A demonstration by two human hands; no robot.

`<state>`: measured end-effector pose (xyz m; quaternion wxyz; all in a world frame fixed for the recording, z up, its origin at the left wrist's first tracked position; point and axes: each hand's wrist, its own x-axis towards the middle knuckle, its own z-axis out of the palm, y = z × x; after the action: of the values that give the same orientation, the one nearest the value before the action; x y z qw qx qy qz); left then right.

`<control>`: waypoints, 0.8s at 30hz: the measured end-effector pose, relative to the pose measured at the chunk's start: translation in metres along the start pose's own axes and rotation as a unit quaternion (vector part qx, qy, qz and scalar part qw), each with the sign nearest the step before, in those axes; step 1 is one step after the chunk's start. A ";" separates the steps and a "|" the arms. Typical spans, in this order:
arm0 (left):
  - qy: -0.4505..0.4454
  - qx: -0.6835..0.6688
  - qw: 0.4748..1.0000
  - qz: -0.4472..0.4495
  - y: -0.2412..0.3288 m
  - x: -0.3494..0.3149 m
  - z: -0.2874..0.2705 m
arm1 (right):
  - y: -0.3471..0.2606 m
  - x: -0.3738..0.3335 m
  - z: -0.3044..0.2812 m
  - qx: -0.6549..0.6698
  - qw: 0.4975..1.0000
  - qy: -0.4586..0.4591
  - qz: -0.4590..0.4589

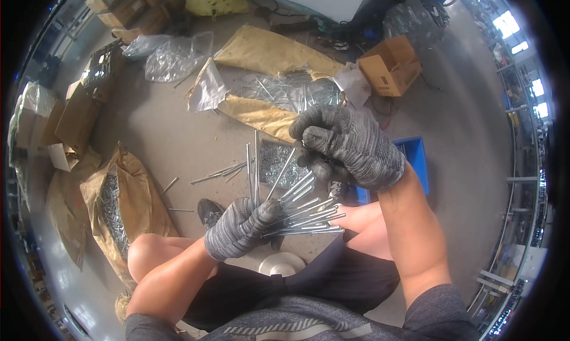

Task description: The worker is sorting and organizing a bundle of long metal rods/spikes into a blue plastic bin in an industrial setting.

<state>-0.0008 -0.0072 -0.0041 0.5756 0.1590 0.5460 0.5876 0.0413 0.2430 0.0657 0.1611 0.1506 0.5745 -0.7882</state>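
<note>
Metal rods (306,225), slim and shiny, fan out from the left hand, above the floor. That floor (469,133) is smooth and grey; from where I stand, its open stretch runs right from the blue bin's outer edge. Crinkled brown paper makes up the torn sack (279,49) spread across the far side and the upright-mouthed sack (148,201) at left. Past the bin's far edge sits an open cardboard box (386,70); the blue bin (417,163) itself is straight-walled. Ribbed grey knit gloves cover both hands. The right hand's (353,148) fingers curl inward; I can't tell whether they grip anything. The left hand's (237,229) fingers close round the rods, thumb pressed over them.
</note>
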 end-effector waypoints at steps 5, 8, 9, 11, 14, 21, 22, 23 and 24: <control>-0.003 0.005 1.000 -0.003 0.002 0.000 0.000 | 0.005 0.001 -0.002 -0.039 0.998 -0.025 -0.034; -0.005 0.006 1.000 0.007 -0.003 0.000 -0.001 | 0.004 0.000 0.003 -0.061 0.996 0.000 -0.063; -0.007 0.014 1.000 0.012 -0.004 0.000 -0.001 | 0.001 -0.001 0.004 -0.058 0.997 -0.011 -0.054; -0.004 0.024 1.000 0.017 -0.005 -0.001 -0.002 | 0.000 -0.002 0.006 -0.055 0.997 -0.021 -0.045; -0.011 0.022 1.000 0.015 -0.005 0.000 -0.001 | 0.003 -0.001 0.005 -0.052 0.998 -0.016 -0.043; -0.027 0.019 0.999 0.010 -0.004 -0.001 -0.001 | 0.003 -0.002 0.007 -0.031 0.999 -0.028 -0.025; -0.026 0.018 0.999 0.009 -0.003 -0.002 -0.001 | 0.003 -0.002 0.008 -0.033 0.999 -0.018 -0.017; -0.027 0.028 0.999 0.004 -0.003 -0.002 0.000 | 0.005 -0.001 0.008 -0.034 0.999 -0.018 -0.017; -0.028 0.038 0.999 -0.002 -0.002 -0.002 0.000 | 0.009 0.000 0.007 -0.024 0.999 -0.026 -0.023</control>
<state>0.0009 -0.0094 -0.0054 0.5856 0.1963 0.5515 0.5608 0.0451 0.2332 0.0598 0.1617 0.1129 0.5919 -0.7815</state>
